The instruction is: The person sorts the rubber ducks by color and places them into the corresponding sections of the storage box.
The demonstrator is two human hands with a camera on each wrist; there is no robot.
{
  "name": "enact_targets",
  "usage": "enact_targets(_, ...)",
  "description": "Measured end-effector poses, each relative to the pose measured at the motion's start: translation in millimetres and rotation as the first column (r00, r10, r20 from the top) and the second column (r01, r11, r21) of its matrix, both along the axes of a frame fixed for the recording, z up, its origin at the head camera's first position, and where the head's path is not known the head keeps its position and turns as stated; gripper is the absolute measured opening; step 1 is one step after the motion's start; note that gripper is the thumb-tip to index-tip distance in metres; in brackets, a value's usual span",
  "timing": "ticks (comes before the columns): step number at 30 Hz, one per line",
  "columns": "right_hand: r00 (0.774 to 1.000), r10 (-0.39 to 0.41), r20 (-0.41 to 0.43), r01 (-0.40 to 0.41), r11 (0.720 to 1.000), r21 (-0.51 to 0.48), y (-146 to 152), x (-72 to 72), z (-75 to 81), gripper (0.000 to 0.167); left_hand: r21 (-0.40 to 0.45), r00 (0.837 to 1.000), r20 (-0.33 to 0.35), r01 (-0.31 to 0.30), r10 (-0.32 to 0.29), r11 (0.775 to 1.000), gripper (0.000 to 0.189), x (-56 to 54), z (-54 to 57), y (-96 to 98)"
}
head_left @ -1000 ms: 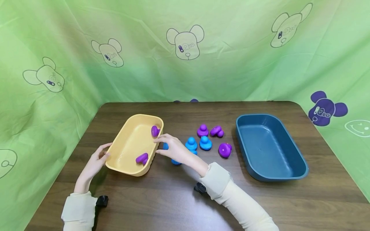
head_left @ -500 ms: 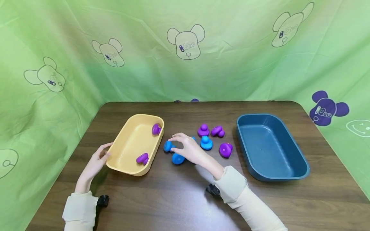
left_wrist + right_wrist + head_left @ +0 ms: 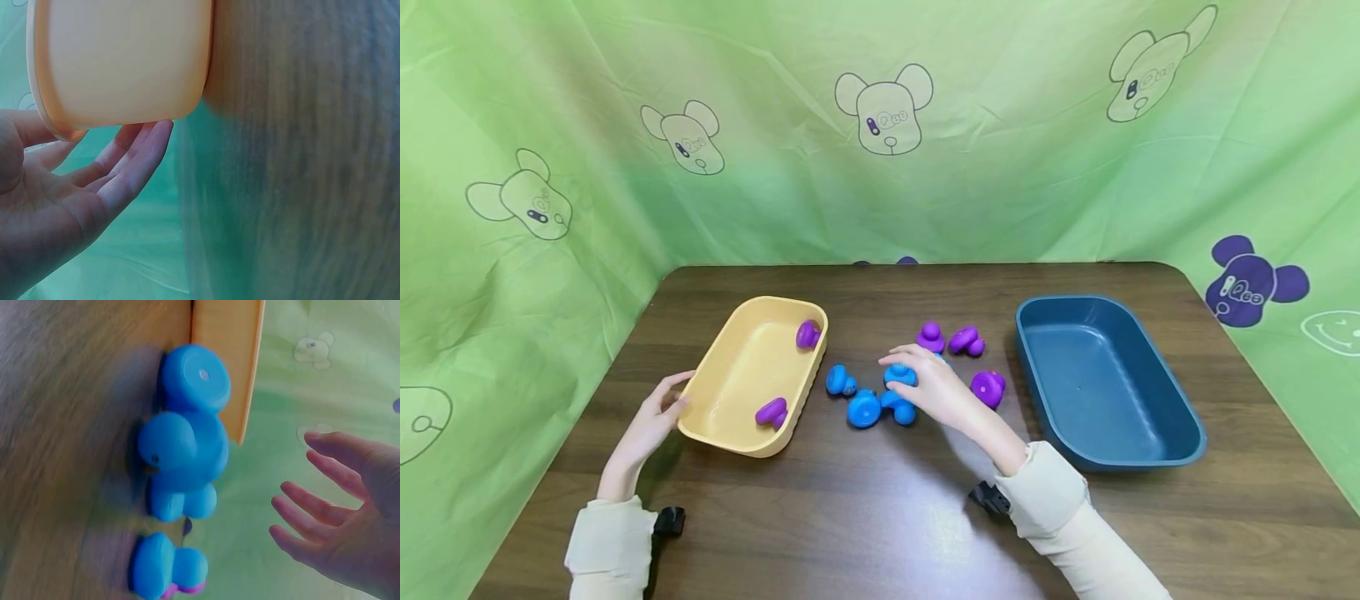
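Note:
My left hand (image 3: 651,425) holds the left rim of a yellow tub (image 3: 741,446), thumb at the rim and fingers (image 3: 134,169) against its outer wall. Two purple rubber ducks (image 3: 771,412) lie inside the tub. My right hand (image 3: 936,387) hovers with spread, slightly bent fingers over several blue rubber ducks (image 3: 864,410) at mid-table, hiding one of them in part. In the right wrist view, its fingers (image 3: 309,506) are apart from the blue ducks (image 3: 169,447), with nothing between them.
A dark blue tub (image 3: 1090,400) stands at the right, with nothing in it. Several purple ducks (image 3: 988,389) lie on the wooden table (image 3: 820,517) behind and right of my right hand. A green printed cloth (image 3: 880,208) hangs around the table's back and sides.
My right hand has moved right, away from the yellow tub's edge and over the blue ducks, uncovering those nearest the tub. The left hand stays at the yellow tub.

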State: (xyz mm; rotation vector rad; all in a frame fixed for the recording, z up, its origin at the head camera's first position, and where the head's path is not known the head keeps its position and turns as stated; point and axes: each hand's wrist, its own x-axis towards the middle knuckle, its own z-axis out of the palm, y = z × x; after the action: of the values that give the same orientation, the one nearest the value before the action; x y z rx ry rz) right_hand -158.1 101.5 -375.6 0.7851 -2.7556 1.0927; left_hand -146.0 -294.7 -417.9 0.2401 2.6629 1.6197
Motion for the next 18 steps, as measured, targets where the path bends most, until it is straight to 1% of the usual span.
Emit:
enact_targets(5,1.0,-0.027,0.004,0.027,0.999,-0.036,14,2.4,-0.3,0.031,0.008,1.0,-0.001,0.004,-0.004,1.0,0.034,-0.2,-1.2,-0.2)
enact_targets(9,0.999,-0.053,-0.006,0.053,0.998,-0.029,24,4.9,-2.1,0.033,0.016,1.0,-0.005,0.009,-0.009,1.0,0.033,0.2,-1.7,-0.4)
enact_targets(14,0.996,-0.086,0.012,0.086,0.996,-0.037,37,6.6,-3.6,0.032,0.015,1.0,-0.018,0.011,-0.011,1.0,0.033,0.4,-1.8,-0.6)
enact_targets(18,0.994,-0.109,0.01,0.11,0.993,-0.035,46,8.1,-3.2,0.032,0.013,1.0,-0.024,0.013,-0.012,1.0,0.033,-0.5,-1.7,-0.4)
